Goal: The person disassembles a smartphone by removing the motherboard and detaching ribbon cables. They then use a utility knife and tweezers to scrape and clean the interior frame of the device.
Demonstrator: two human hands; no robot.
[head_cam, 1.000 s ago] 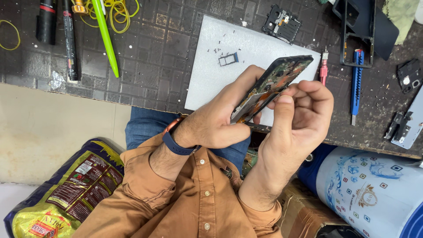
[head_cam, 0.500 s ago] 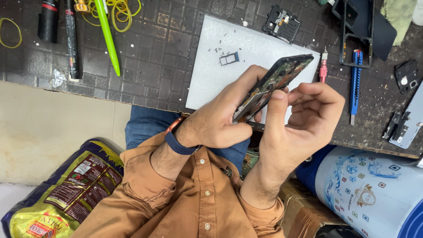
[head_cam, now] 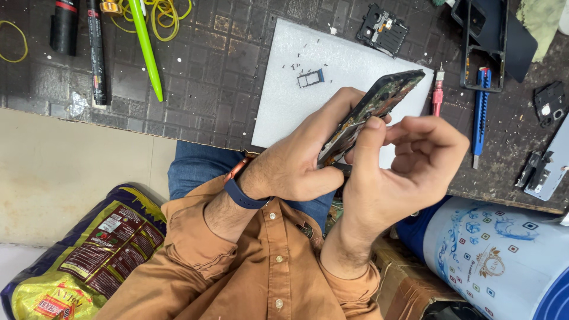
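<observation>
- The left hand [head_cam: 296,163] is closed around an opened phone [head_cam: 370,115], holding it tilted above the near edge of the white mat [head_cam: 308,112]; the phone's inner boards face the person.
- The right hand [head_cam: 403,172] has its fingers loosely curled, and its thumb [head_cam: 370,139] presses on the phone's exposed inside near the lower end. I cannot tell whether it pinches a small part.
- The white mat lies on the dark tiled counter [head_cam: 201,77]. On the mat, beyond the phone, sit a small blue card tray [head_cam: 311,77] and a scatter of tiny dark screws [head_cam: 296,56].
- Just right of the mat lie a red screwdriver [head_cam: 437,95] and a blue craft knife [head_cam: 481,115], both pointing along the mat's right edge.
- Past the mat's far right corner rests a black phone part [head_cam: 383,28]; further right lies an empty black phone frame [head_cam: 483,41].
- Well left of the mat lie a green pen [head_cam: 146,50], a tangle of yellow rubber bands [head_cam: 166,12] and two black cylinders [head_cam: 80,41].
- Below the counter, to the right of the mat, stands a white and blue patterned drum [head_cam: 498,261]; its inside is not visible.
- Below and left of the mat, on the floor, lies a yellow and purple printed bag [head_cam: 77,261], seemingly full; its contents do not show.
- A blue watch band [head_cam: 240,192] circles the left wrist.
</observation>
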